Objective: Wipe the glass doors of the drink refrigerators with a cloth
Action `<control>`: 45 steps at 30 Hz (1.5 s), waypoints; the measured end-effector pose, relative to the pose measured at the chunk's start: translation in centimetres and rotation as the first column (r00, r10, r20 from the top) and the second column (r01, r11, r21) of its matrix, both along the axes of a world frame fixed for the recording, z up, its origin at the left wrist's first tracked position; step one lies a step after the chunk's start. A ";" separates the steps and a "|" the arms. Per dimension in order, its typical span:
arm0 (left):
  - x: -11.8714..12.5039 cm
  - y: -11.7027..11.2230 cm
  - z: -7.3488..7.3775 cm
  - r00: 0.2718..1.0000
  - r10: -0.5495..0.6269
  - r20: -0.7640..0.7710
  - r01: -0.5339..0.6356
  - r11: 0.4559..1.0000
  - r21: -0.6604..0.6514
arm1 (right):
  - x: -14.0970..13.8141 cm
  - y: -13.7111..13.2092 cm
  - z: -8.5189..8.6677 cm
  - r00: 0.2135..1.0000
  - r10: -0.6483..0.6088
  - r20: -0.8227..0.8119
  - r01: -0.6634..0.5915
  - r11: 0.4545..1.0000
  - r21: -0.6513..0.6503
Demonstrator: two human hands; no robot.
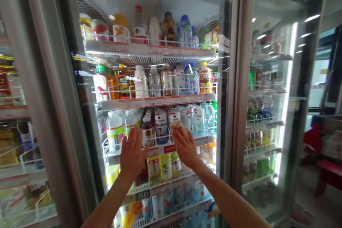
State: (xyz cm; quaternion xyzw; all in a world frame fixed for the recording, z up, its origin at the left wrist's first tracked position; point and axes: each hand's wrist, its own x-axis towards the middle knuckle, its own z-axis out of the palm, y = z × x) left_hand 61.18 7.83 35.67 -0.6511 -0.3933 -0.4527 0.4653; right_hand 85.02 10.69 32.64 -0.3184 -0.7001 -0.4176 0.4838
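Observation:
My left hand (pixel 133 151) is raised with its fingers stretched out and spread, palm flat towards the glass door (pixel 213 17) of a drinks fridge. My right hand (pixel 185 146) is up beside it at the same height, fingers pointing up and pressed over a small beige wad (pixel 176 124) at the fingertips. Both hands are level with the third shelf (pixel 160 148), in front of white-capped bottles (pixel 114 131) and a dark bottle (pixel 148 131). I cannot tell whether the palms touch the glass.
The fridge holds several wire shelves of bottled drinks behind red price strips. A second glass-door fridge (pixel 267 114) stands to the right, another (pixel 16 131) to the left. A dark door frame (pixel 80 121) runs down the left. At the far right are a red item and a counter (pixel 328 131).

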 end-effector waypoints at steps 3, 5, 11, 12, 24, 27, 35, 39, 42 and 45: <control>-0.3 -0.1 -0.2 1.000 0.013 0.000 -0.013 1.000 0.010 | 1.8 0.9 1.9 0.927 -0.069 -0.369 0.103 0.992 0.075; -0.4 -0.1 -0.4 1.000 0.020 0.003 -0.020 1.000 0.016 | 1.5 1.2 2.8 0.873 -0.054 -0.484 0.115 0.989 0.096; -0.6 0.1 -0.4 1.000 0.021 -0.010 -0.020 0.999 0.038 | -0.5 0.7 1.6 0.998 -0.002 -0.066 0.005 0.999 0.040; -0.6 0.1 -0.4 1.000 0.021 -0.012 -0.020 0.999 0.038 | 0.6 0.9 1.8 0.994 -0.034 -0.102 0.039 0.998 0.041; 0.1 0.3 -0.7 0.999 0.032 0.043 -0.034 0.999 0.036 | 0.0 0.6 2.1 1.000 0.010 0.018 -0.012 0.997 0.076; 0.0 0.1 -0.7 0.999 0.045 0.028 -0.046 0.999 0.013 | 2.9 1.5 3.2 0.967 -0.056 -0.248 0.089 0.988 0.123; -0.2 -0.3 -0.8 0.997 0.073 0.015 -0.073 0.997 0.011 | -0.3 0.8 2.3 0.999 0.019 -0.034 -0.016 0.996 0.083; -0.3 -0.4 -0.8 0.998 0.068 0.004 -0.068 0.998 -0.003 | 4.4 1.9 3.4 0.955 -0.099 -0.279 0.129 0.987 0.091; 0.0 -0.3 -0.9 0.997 0.069 0.018 -0.068 0.998 -0.013 | 6.6 2.8 5.1 0.814 -0.113 -0.569 0.200 0.976 0.092; 0.3 -0.2 -1.1 0.997 0.055 0.061 -0.054 0.998 -0.020 | 3.8 2.1 4.7 0.935 -0.038 -0.354 0.081 0.991 0.110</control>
